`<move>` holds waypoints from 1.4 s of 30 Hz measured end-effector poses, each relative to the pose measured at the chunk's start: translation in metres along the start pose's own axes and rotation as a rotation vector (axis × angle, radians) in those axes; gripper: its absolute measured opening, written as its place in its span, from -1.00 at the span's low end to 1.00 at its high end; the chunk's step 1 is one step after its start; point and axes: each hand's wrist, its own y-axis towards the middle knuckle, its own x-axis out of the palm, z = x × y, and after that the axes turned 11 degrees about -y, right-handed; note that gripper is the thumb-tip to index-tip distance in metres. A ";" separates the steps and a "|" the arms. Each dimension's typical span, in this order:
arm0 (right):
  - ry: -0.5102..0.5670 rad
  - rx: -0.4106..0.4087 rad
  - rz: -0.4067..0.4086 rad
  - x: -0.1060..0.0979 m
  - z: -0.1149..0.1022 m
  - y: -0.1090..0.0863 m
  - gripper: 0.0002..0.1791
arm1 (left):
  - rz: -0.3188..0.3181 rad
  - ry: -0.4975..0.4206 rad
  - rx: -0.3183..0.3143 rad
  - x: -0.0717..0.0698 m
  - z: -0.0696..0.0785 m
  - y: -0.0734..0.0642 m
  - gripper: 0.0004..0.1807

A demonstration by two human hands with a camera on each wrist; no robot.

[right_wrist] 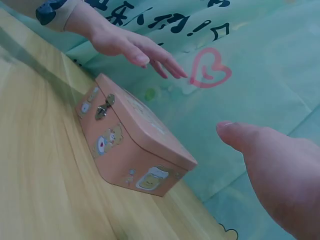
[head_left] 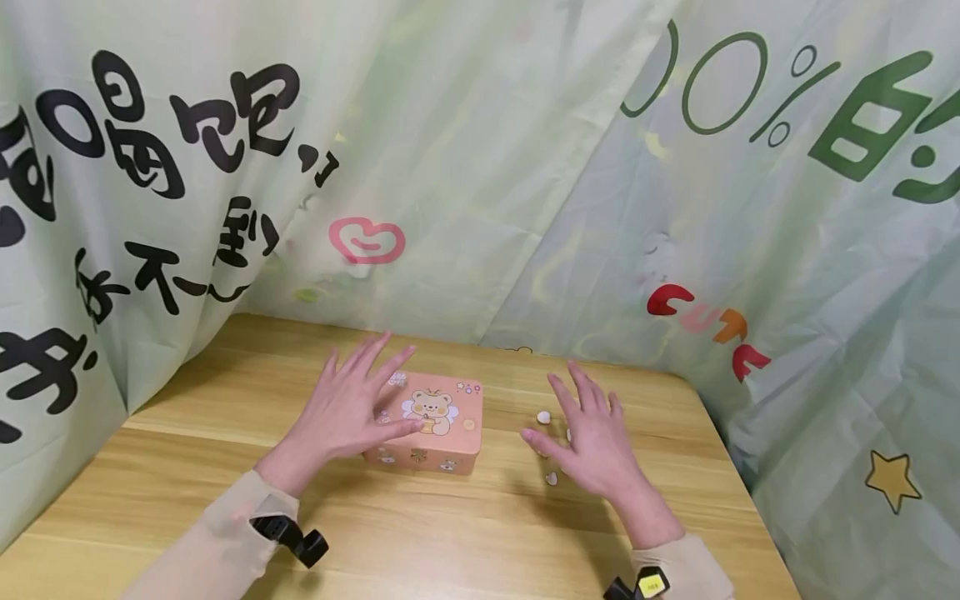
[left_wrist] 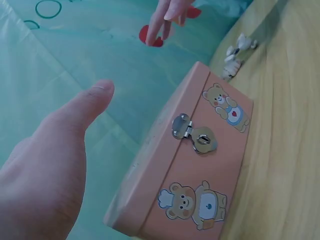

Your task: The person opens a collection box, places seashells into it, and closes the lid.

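A pink tin box (head_left: pixel 467 408) with cartoon bears stands on the table, its lid down. A metal clasp (left_wrist: pixel 202 140) sits on its front face. My left hand (head_left: pixel 341 408) hovers over the box's left side with fingers spread, and in the right wrist view it shows above the lid. To the right of the box, my right hand (head_left: pixel 596 437) is held over several small white pieces (head_left: pixel 543 417), its fingers apart. It partly covers those pieces in the head view. Both hands hold nothing.
The wooden table (head_left: pixel 420 542) ends at a pale green curtain (head_left: pixel 450 167) with printed lettering, which hangs behind it and along both sides. Dark wrist cameras are strapped over both sleeves (head_left: pixel 217 533).
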 end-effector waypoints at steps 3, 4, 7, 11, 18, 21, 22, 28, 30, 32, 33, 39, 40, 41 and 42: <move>0.051 -0.009 0.011 0.002 -0.004 -0.001 0.03 | 0.002 -0.020 0.001 0.002 -0.002 -0.004 0.19; 0.072 -0.010 0.014 0.002 -0.006 -0.001 0.02 | 0.001 -0.022 -0.001 0.003 -0.003 -0.005 0.19; 0.138 -0.008 0.025 0.003 -0.011 -0.003 0.00 | -0.010 -0.034 -0.015 0.006 -0.005 -0.008 0.19; 0.254 0.014 0.017 0.002 -0.018 -0.004 -0.02 | -0.028 -0.060 -0.043 0.010 -0.007 -0.013 0.18; 0.501 0.013 0.020 0.004 -0.032 -0.006 -0.15 | -0.048 -0.150 -0.099 0.020 -0.011 -0.023 0.20; 0.551 -0.013 0.019 0.006 -0.037 -0.006 -0.26 | -0.049 -0.187 -0.109 0.026 -0.011 -0.027 0.21; 0.561 -0.018 0.012 0.007 -0.040 -0.007 -0.29 | -0.046 -0.196 -0.111 0.028 -0.012 -0.028 0.20; 0.608 -0.039 -0.054 0.011 -0.055 -0.012 -0.52 | -0.075 -0.242 -0.147 0.036 -0.010 -0.032 0.25; 0.629 -0.063 -0.073 0.014 -0.060 -0.013 -0.61 | -0.080 -0.257 -0.160 0.038 -0.009 -0.033 0.27; 0.665 -0.082 -0.109 0.017 -0.066 -0.015 -0.66 | -0.073 -0.271 -0.162 0.040 -0.008 -0.033 0.26; 0.684 -0.092 -0.132 0.019 -0.069 -0.015 -0.68 | -0.069 -0.277 -0.164 0.040 -0.008 -0.034 0.26; 0.763 -0.131 -0.242 0.031 -0.085 -0.017 -0.71 | -0.066 -0.305 -0.177 0.042 -0.008 -0.036 0.26; 0.771 -0.135 -0.252 0.033 -0.087 -0.017 -0.70 | -0.068 -0.308 -0.182 0.042 -0.008 -0.037 0.26; 0.779 -0.139 -0.262 0.035 -0.089 -0.017 -0.70 | -0.069 -0.312 -0.187 0.042 -0.008 -0.037 0.26; 0.786 -0.136 -0.273 0.037 -0.091 -0.017 -0.69 | -0.071 -0.314 -0.189 0.043 -0.008 -0.038 0.27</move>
